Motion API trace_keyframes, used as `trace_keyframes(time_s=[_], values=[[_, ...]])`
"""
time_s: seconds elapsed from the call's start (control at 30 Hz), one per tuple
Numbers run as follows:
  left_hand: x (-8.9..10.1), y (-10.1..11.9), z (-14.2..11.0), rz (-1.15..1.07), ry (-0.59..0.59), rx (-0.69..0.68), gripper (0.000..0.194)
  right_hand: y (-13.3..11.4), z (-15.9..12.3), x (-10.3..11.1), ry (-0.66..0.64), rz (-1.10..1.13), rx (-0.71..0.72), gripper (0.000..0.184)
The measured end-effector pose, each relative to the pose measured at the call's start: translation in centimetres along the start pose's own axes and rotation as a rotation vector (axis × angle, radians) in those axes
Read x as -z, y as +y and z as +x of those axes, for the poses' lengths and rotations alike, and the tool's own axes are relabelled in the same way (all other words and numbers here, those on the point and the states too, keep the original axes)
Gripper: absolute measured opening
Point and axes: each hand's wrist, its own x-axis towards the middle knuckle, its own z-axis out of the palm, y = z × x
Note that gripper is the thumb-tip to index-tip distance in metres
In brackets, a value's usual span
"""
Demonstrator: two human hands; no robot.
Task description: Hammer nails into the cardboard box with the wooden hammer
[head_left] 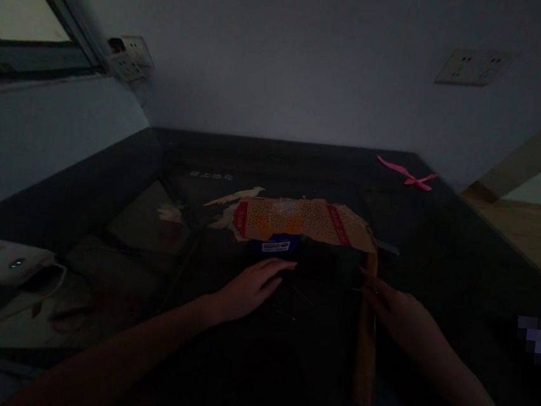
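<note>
My left hand (253,287) lies on the dark table with fingers stretched forward and thumb apart, holding nothing. Just beyond its fingertips is a small blue packet (278,245) with a white label. My right hand (394,304) is over a long brown strip (364,365), its fingers drawn together. A thin pale sliver shows by those fingertips, too dim to name. Behind the packet lies a torn, flat piece of printed packaging (292,218), tan with dark specks and red bands. Fine thread-like lines (284,311) show on the table between my hands.
A white device (9,263) with a cable sits at the left. A pink ribbon (413,180) lies at the table's far right corner. Wall sockets (475,66) are at upper right, with more sockets (134,52) and a plug at upper left. The room is very dark.
</note>
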Motion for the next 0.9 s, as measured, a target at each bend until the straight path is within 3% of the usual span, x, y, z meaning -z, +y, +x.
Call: trace_keyframes(time_s=[0.07,0.17,0.4,0.9], values=[[0.0,-0.5,0.0,-0.057,0.104,0.047,0.034,0.1,0.0,0.0,0.007,0.03,0.014,0.044],[0.2,-1.1,0.0,-0.013,0.166,0.062,0.03,0.3,0.1,0.2,0.012,0.061,0.03,0.043],[0.8,-1.3,-0.3,0.27,0.085,0.078,0.02,0.7,0.4,0.1,0.017,0.089,0.05,0.042],[1.2,-1.8,-0.1,0.293,0.06,0.104,0.016,1.5,0.5,-0.7,0.01,0.094,0.034,0.041]])
